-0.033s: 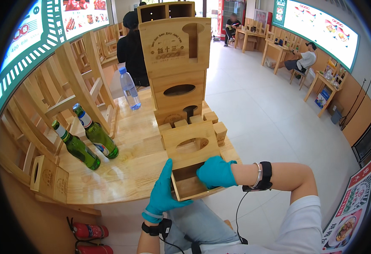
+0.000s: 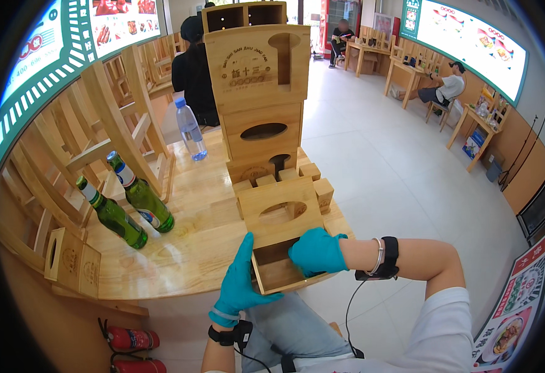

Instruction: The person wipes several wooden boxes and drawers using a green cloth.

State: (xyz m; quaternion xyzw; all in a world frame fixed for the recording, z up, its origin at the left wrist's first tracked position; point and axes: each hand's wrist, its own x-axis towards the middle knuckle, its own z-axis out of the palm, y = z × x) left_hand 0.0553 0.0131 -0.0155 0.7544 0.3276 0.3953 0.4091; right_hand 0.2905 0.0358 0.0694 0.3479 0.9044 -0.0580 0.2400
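A wooden tissue box [image 2: 276, 285] tilts at the table's near edge, its inside exposed on my side. Its panel with an oval hole [image 2: 261, 224] lies on the far side. My left hand [image 2: 241, 280], in a teal glove, grips the box's left wall, thumb along the side and fingers underneath. Reaching into the box from the right is my right hand [image 2: 319, 252], also gloved; its fingers are curled and mostly hidden, so what they hold, if anything, does not show. Just beyond stand small wooden blocks [image 2: 324, 194] and a tall stack of wooden boxes [image 2: 263, 121].
Two green glass bottles [image 2: 120, 221] and a clear water bottle [image 2: 191, 132] stand on the wooden table [image 2: 179, 264]. Another wooden box [image 2: 73, 264] sits at the left edge. Red fire extinguishers [image 2: 132, 339] are below. A person in black [image 2: 193, 74] is behind the stack.
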